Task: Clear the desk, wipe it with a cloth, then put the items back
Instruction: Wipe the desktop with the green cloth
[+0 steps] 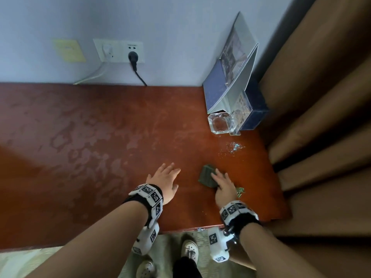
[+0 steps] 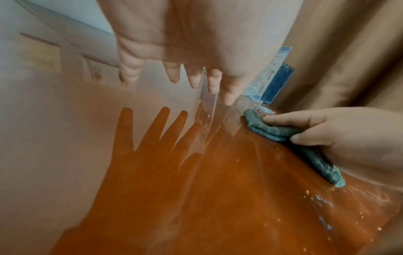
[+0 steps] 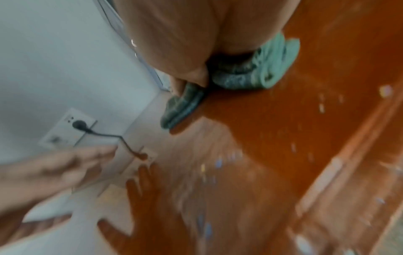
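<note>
A folded grey-green cloth [image 1: 206, 175] [image 2: 268, 129] [image 3: 261, 69] lies on the red-brown desk [image 1: 100, 137] near its front right. My right hand [image 1: 223, 184] [image 2: 348, 138] [image 3: 174, 43] presses on it with straight fingers, the thumb along its edge. To its left, my left hand [image 1: 166, 175] [image 2: 174, 57] is open with fingers spread, just above the desk and holding nothing. Shiny glitter-like bits [image 1: 233, 147] [image 2: 263, 110] are scattered on the desk beyond the cloth. Pale damp streaks cover the left and middle of the desk.
In the back right corner stand a glass ashtray [image 1: 220, 123], an open folder [image 1: 224, 83] leaning on the wall, a clear leaflet stand [image 1: 242, 105] and a blue box [image 1: 256, 109]. A brown curtain [image 1: 321, 117] hangs along the right edge. A black plug [image 1: 132, 56] sits in the wall socket.
</note>
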`<state>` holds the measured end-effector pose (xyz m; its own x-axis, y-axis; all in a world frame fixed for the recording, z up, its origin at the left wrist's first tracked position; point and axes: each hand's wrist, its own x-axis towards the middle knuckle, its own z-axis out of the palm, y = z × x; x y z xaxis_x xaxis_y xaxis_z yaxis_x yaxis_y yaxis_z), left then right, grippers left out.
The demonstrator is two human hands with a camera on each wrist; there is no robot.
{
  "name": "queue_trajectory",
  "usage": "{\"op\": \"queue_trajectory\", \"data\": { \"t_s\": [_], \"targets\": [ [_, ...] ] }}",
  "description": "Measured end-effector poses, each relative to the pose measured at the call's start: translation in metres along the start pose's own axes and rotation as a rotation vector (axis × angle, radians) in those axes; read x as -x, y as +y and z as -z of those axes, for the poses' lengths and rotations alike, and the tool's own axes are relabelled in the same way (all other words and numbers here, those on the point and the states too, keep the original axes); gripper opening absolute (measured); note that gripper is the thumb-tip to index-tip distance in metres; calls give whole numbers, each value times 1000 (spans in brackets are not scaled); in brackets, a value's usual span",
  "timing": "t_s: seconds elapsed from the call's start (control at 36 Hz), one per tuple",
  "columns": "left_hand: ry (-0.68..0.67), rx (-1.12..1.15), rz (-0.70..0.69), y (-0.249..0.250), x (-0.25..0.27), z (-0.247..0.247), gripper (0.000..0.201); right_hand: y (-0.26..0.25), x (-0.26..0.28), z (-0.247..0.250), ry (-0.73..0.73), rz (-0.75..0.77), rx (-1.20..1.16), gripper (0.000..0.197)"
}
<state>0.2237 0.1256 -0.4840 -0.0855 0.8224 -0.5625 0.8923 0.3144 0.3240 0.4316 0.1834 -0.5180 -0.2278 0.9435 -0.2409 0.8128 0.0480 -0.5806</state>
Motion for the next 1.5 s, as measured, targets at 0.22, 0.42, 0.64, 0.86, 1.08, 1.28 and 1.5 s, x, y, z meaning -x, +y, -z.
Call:
{"op": "queue_trajectory", "data": {
  "t_s": [0.22, 0.42, 0.64, 0.86, 1.08, 1.28, 1.5],
  "targets": [
    [-23, 2, 4, 22, -17, -2, 57, -6, 19, -14, -453, 496, 244, 79],
    [-29, 11, 15, 30, -27, 0, 56, 17, 11, 42, -603, 321, -46, 59],
    [-57, -26, 45, 49, -49, 7, 60, 51, -56, 99, 45, -104, -381, 55],
    [-36, -27, 24, 76, -77, 17, 61, 72, -116, 100, 123, -232, 4, 50],
    [-76, -44, 54, 76, -94, 19, 62, 78, -119, 69, 10, -93, 451, 66],
    [-86, -81, 79, 70, -105, 21, 61, 87, -149, 90, 107, -298, 345, 67],
    [-151, -73, 89, 69, -113, 22, 65, 72, -178, 91, 60, -236, 354, 61]
  ]
}}
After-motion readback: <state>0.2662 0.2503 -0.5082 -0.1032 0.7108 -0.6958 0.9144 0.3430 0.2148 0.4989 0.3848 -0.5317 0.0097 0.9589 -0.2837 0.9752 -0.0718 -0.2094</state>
